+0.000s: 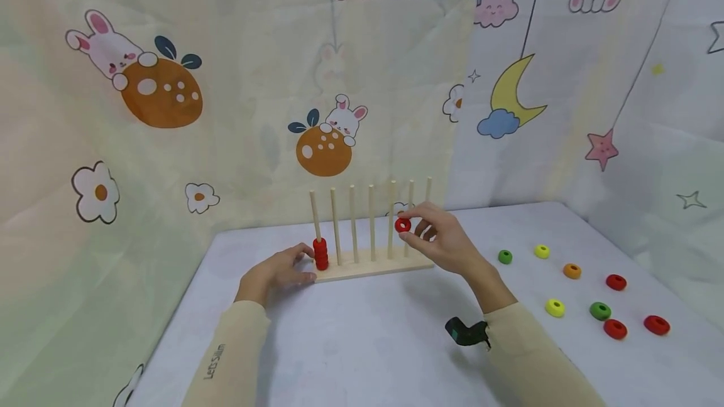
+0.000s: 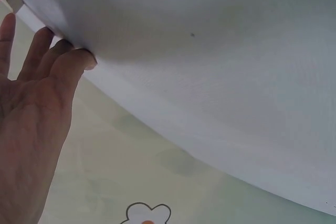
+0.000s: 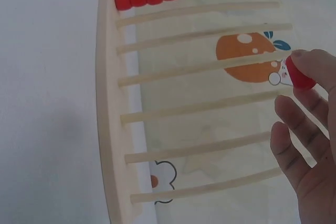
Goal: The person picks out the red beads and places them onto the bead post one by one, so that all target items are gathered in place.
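Observation:
A light wooden peg stand [image 1: 373, 267] with several upright pegs stands on the white table. Several red ring beads [image 1: 320, 255] are stacked on its leftmost peg. My left hand [image 1: 277, 274] holds the left end of the stand's base, thumb at the front corner and fingertips beside the bead stack. Between thumb and index finger, my right hand [image 1: 444, 237] pinches one red ring bead [image 1: 403, 225], its hole facing the head camera. That bead is up near the upper part of the pegs toward the right. In the right wrist view, the same bead [image 3: 300, 74] appears apart from the pegs.
On the table's right side lie loose ring beads: a green bead [image 1: 505, 257], a yellow bead [image 1: 542, 251], an orange bead [image 1: 572, 271], a red bead [image 1: 657, 325] and others. A printed cloth [image 1: 254, 143] hangs behind the stand. A small black device [image 1: 466, 331] sticks out at the right cuff.

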Demonstrator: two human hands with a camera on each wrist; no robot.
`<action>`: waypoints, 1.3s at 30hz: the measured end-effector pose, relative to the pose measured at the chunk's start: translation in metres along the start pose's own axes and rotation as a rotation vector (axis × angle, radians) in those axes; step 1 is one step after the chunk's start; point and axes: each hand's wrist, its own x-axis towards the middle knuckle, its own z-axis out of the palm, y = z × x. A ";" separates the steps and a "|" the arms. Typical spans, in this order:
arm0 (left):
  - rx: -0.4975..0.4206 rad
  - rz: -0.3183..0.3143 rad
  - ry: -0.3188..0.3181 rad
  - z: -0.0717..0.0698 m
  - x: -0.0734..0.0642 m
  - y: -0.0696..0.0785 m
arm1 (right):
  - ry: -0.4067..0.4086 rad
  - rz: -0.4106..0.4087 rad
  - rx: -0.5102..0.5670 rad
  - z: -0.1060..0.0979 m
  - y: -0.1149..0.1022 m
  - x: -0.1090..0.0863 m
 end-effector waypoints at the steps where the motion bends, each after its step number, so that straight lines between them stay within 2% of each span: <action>1: 0.000 -0.003 -0.002 -0.001 0.000 0.000 | 0.003 -0.006 -0.004 0.002 0.000 0.001; 5: 0.002 -0.023 -0.005 -0.002 0.000 0.000 | 0.000 -0.025 0.004 0.008 -0.001 0.005; 13: 0.002 -0.018 -0.005 -0.003 0.006 0.003 | 0.011 -0.058 0.008 0.010 -0.005 0.012; 20: 0.013 -0.047 -0.019 -0.004 0.005 0.004 | 0.009 -0.074 0.027 0.019 -0.012 0.022; 24: 0.009 -0.042 -0.021 -0.003 0.005 0.003 | 0.015 -0.071 0.033 0.025 -0.018 0.029; 34: -0.005 -0.042 -0.019 -0.002 0.006 0.000 | -0.075 -0.116 0.040 0.045 -0.040 0.049; 39: 0.007 -0.040 -0.018 -0.001 0.009 0.000 | -0.072 -0.143 0.052 0.052 -0.047 0.055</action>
